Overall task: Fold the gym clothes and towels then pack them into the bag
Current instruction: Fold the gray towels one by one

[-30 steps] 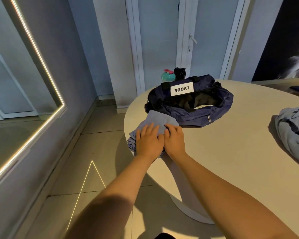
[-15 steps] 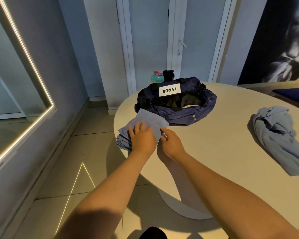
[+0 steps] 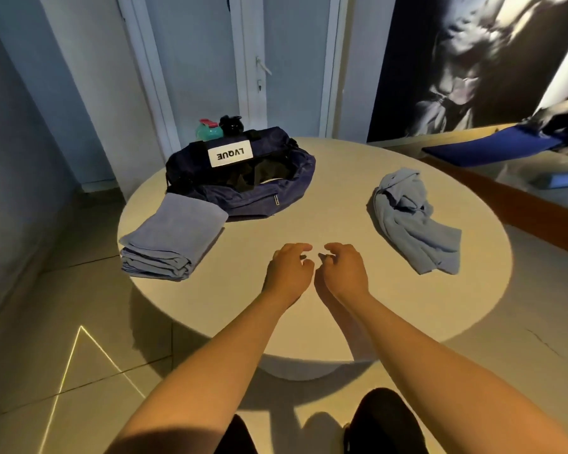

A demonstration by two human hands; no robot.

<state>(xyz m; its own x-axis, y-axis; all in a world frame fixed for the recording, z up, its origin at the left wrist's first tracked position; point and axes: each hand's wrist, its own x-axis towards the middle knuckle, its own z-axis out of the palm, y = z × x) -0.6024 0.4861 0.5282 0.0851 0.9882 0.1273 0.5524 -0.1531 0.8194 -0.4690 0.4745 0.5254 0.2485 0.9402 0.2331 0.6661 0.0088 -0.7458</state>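
Note:
A folded stack of grey-blue towels (image 3: 174, 237) lies at the left edge of the round beige table (image 3: 325, 306). Just behind it sits the navy gym bag (image 3: 243, 181), unzipped, with a white LVQUE label. A crumpled light-blue garment (image 3: 413, 221) lies on the right side of the table. My left hand (image 3: 289, 270) and my right hand (image 3: 343, 268) hover side by side over the bare middle of the table. Their fingers hang loosely curled and hold nothing. Both hands are apart from the towels and the garment.
A teal bottle (image 3: 209, 129) and a black bottle (image 3: 232, 124) stand behind the bag. A blue mat (image 3: 492, 149) lies on a ledge at the far right. White doors (image 3: 250, 60) stand beyond the table, and tiled floor lies to the left.
Both hands have left the folded towel stack and moved right to the table's middle. The view has swung right, so the crumpled garment now shows in full.

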